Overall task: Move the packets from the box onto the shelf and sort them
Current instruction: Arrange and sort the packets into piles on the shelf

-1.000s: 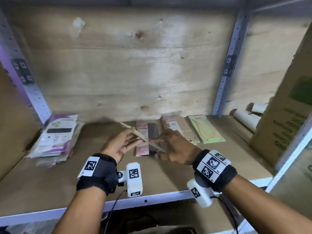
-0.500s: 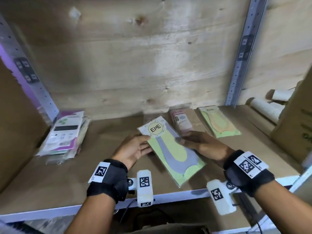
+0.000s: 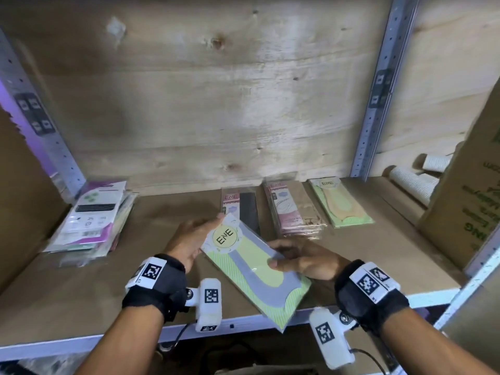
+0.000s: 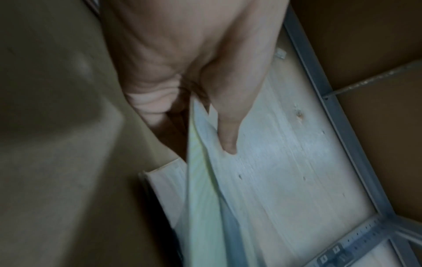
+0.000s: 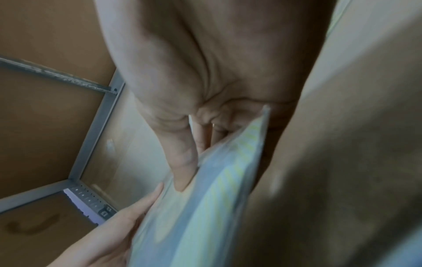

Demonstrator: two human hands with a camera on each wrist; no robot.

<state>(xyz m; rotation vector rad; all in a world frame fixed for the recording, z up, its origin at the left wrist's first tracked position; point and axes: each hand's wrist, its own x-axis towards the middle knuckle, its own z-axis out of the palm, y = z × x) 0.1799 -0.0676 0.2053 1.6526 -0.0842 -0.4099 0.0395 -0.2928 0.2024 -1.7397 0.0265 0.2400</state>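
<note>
A flat green-and-grey packet marked ENE is held face up above the front of the shelf board. My left hand holds its upper left edge, thumb on top. At the right edge my right hand pinches it, thumb on the face. The same packet shows edge-on in the left wrist view and the right wrist view. Sorted piles lie at the back: a pink-and-black packet, a pink-and-tan stack, a green packet.
A stack of white-and-purple packets lies at the left end of the shelf. Grey metal uprights frame the bay. A cardboard box and white rolls stand at the right.
The packet, edge-on between my hands one second ago, has been turned face up and drawn toward the shelf's front edge. My right thumb now lies on its face.
</note>
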